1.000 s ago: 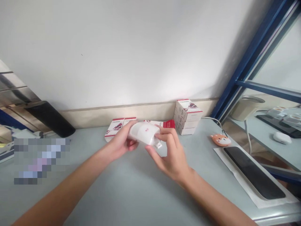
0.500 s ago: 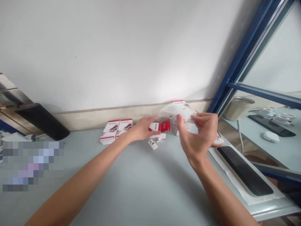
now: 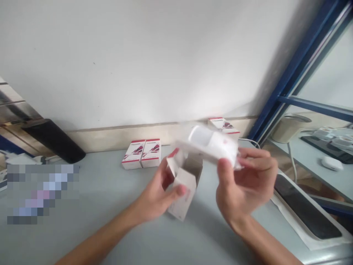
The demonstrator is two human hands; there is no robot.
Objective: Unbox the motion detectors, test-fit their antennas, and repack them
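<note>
My left hand (image 3: 154,198) is wrapped round a small white cardboard box (image 3: 186,184), its flaps open at the top and the box tilted. My right hand (image 3: 245,187) pinches a white motion sensor (image 3: 220,145) with a pale lens window, in what looks like a clear plastic bag. The sensor is slightly blurred. It hangs just above and to the right of the box's open end. Whatever lies inside the box is hidden.
Two closed white and red boxes (image 3: 142,152) sit side by side near the wall, and more such boxes (image 3: 224,125) stand at the back right. A black cylinder (image 3: 55,140) leans at the left. A dark-faced white device (image 3: 307,206) lies right, beside a blue-framed mirror (image 3: 311,105).
My left hand has picked up the open box from the back and brought it nearer. My right hand, still holding the bagged sensor, has moved closer and slightly right.
</note>
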